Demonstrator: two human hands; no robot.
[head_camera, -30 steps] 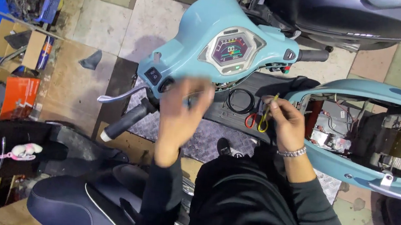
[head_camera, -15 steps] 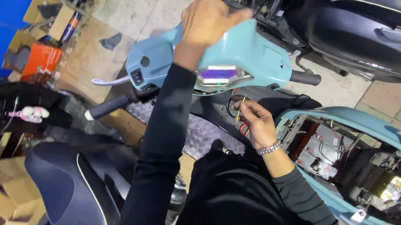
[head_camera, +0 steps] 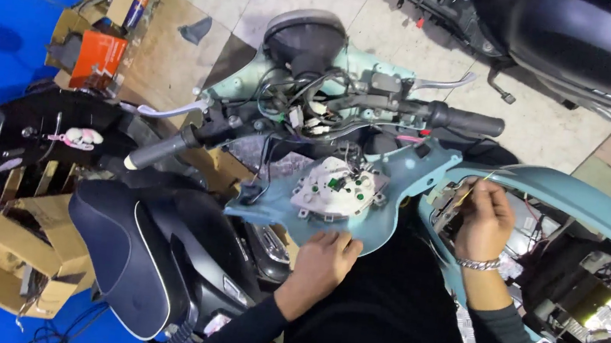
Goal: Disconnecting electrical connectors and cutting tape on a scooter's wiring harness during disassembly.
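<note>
— What's the left hand [head_camera: 325, 258] got?

— It grips the near edge of the teal handlebar cover [head_camera: 363, 201], flipped over so the white back of the instrument cluster [head_camera: 338, 187] faces up.

— And the right hand [head_camera: 484, 219]?

— Fingers pinched on a thin tool [head_camera: 473, 184], I can't tell what kind, at the cover's right corner, just beside the open scooter body [head_camera: 548, 195]. There's a metal bracelet [head_camera: 477, 265] on that wrist.

— Beyond the cover?

— Bare handlebar with loose wiring [head_camera: 305, 106], the headlight [head_camera: 304, 37] at the far end, a black grip [head_camera: 468, 121] to the right, a brake lever [head_camera: 163, 109] to the left. A dark scooter seat [head_camera: 135, 252] sits near the left elbow.
</note>
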